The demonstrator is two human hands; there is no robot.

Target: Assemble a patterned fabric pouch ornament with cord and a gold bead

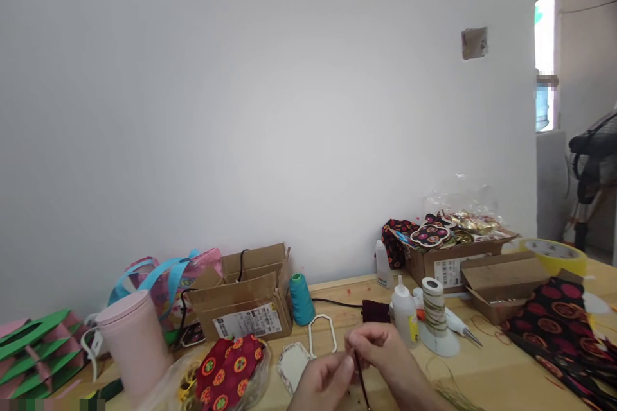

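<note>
My left hand (324, 382) and my right hand (378, 348) come together low in the view, fingertips pinched on a thin dark red cord (362, 380). The cord hangs down between them towards the bottom edge; its upper end is hidden by my fingers. Just beyond my left hand lie a white scalloped piece with a patterned edge (293, 365) and a thin white open frame (322, 318). A folded dark maroon cloth (376, 311) sits behind my right hand, beside a white squeeze bottle (403, 313) with a yellow label.
Left stand a pink lidded cup (132, 340), a cardboard box (241, 298) and a teal thread cone (301, 300). Red patterned fabric (231, 369) lies in front. Right are a cord spool (434, 314), a filled box (443, 270), dark patterned cloth (549, 321) and yellow tape (573, 260).
</note>
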